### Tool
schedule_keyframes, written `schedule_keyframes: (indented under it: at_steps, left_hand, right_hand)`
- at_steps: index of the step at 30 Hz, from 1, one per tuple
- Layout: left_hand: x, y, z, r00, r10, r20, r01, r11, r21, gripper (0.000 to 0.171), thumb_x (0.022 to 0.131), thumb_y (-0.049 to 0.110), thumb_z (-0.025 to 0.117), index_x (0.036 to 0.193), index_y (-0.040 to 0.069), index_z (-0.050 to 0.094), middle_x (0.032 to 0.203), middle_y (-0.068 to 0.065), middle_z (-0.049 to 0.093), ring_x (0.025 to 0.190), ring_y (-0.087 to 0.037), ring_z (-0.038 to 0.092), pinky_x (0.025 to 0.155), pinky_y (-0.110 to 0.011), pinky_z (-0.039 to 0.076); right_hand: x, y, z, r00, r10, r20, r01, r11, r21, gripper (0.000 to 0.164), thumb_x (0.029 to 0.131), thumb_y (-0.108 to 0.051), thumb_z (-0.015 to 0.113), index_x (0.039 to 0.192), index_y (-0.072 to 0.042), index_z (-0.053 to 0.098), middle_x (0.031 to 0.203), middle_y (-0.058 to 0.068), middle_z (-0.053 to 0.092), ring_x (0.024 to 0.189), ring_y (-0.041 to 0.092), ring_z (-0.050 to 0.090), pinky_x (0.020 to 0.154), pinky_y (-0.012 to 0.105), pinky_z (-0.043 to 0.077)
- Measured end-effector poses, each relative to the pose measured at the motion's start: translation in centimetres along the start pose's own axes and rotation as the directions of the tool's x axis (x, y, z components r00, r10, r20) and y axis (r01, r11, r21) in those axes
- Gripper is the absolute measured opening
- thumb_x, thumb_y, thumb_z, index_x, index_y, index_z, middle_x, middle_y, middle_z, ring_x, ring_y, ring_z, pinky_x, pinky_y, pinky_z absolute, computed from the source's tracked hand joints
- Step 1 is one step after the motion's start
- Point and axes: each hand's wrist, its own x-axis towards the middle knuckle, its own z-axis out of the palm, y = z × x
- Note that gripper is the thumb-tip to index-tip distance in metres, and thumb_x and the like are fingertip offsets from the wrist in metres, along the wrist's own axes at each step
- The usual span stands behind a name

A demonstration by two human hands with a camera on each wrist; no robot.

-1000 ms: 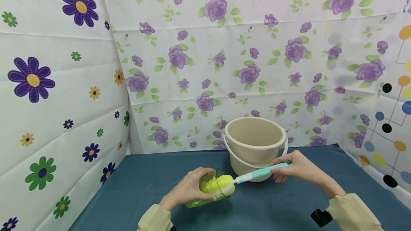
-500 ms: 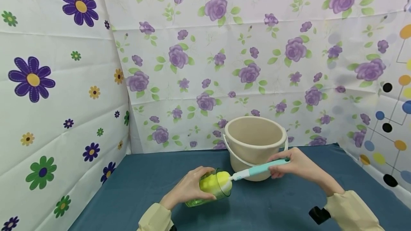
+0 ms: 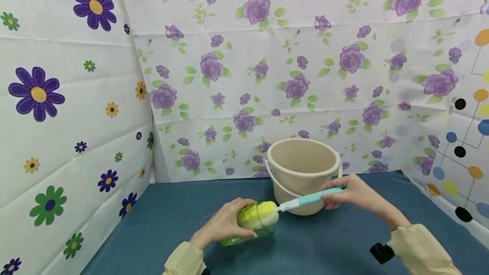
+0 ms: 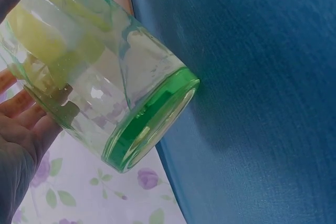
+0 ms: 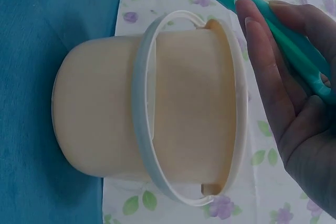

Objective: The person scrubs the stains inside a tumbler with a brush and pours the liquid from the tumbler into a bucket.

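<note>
A clear green-tinted glass (image 3: 250,230) lies tilted in my left hand (image 3: 228,220), its mouth toward the right. In the left wrist view, the thick green base of the glass (image 4: 152,121) faces the blue cloth, with fingers and thumb around the wall. My right hand (image 3: 353,194) grips the teal handle of a sponge cup brush (image 3: 313,198). The yellow sponge head (image 3: 263,214) sits inside the glass, its end showing at the mouth. In the right wrist view, thumb and fingers hold the teal handle (image 5: 273,24); the brush head is out of that view.
Behind the right hand stands a cream bucket (image 3: 302,177), its handle (image 5: 142,103) hanging down on the near side. A dark blue cloth (image 3: 183,207) covers the table. Flower-print sheets (image 3: 229,75) hang behind and at the left, and a dotted sheet (image 3: 458,152) at the right.
The sponge head slides a little into the glass, then slightly back out, as the right hand shifts left and then right. The left hand and the glass stay nearly still.
</note>
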Motion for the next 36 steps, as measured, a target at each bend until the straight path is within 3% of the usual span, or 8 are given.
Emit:
schedule_keyframes:
  at_steps: [11, 20, 29, 36]
  left_hand:
    - [-0.1, 0.0, 0.0, 1.0, 0.0, 0.001, 0.0, 1.0, 0.008, 0.074, 0.068, 0.056, 0.07, 0.129, 0.02, 0.048, 0.112, 0.007, 0.051, 0.099, -0.012, 0.05, 0.077, -0.035, 0.045]
    - [-0.1, 0.0, 0.0, 1.0, 0.006, -0.002, -0.006, 1.0, 0.013, 0.074, 0.068, 0.056, 0.07, 0.129, 0.02, 0.048, 0.112, 0.006, 0.051, 0.098, -0.012, 0.05, 0.076, -0.033, 0.045]
    - [-0.1, 0.0, 0.2, 1.0, 0.01, -0.013, -0.01, 1.0, 0.008, 0.074, 0.067, 0.055, 0.072, 0.128, 0.019, 0.049, 0.11, 0.006, 0.051, 0.09, -0.009, 0.05, 0.072, -0.029, 0.045]
    - [-0.1, 0.0, 0.2, 1.0, 0.006, -0.01, -0.006, 1.0, 0.007, 0.074, 0.067, 0.055, 0.072, 0.128, 0.02, 0.048, 0.11, 0.007, 0.051, 0.09, -0.009, 0.05, 0.071, -0.03, 0.045]
  right_hand:
    - [-0.5, 0.0, 0.0, 0.998, 0.059, 0.035, -0.06, 0.998, 0.034, 0.025, 0.086, -0.004, 0.06, 0.105, 0.013, 0.06, 0.078, 0.018, 0.065, 0.065, 0.035, 0.062, 0.055, 0.043, 0.05]
    - [-0.2, -0.3, 0.7, 1.0, 0.009, 0.027, -0.01, 0.998, 0.069, 0.024, 0.086, -0.001, 0.06, 0.105, 0.013, 0.059, 0.079, 0.018, 0.065, 0.066, 0.032, 0.063, 0.054, 0.044, 0.05]
    - [0.2, -0.4, 0.9, 0.999, -0.054, 0.003, 0.053, 0.998, 0.021, 0.019, 0.086, -0.003, 0.061, 0.102, 0.007, 0.063, 0.077, 0.016, 0.065, 0.066, 0.036, 0.062, 0.055, 0.042, 0.05]
    - [0.1, -0.2, 0.6, 0.999, -0.021, -0.025, 0.021, 1.0, -0.01, 0.021, 0.085, -0.005, 0.062, 0.102, 0.007, 0.063, 0.077, 0.019, 0.064, 0.066, 0.032, 0.063, 0.056, 0.041, 0.05]
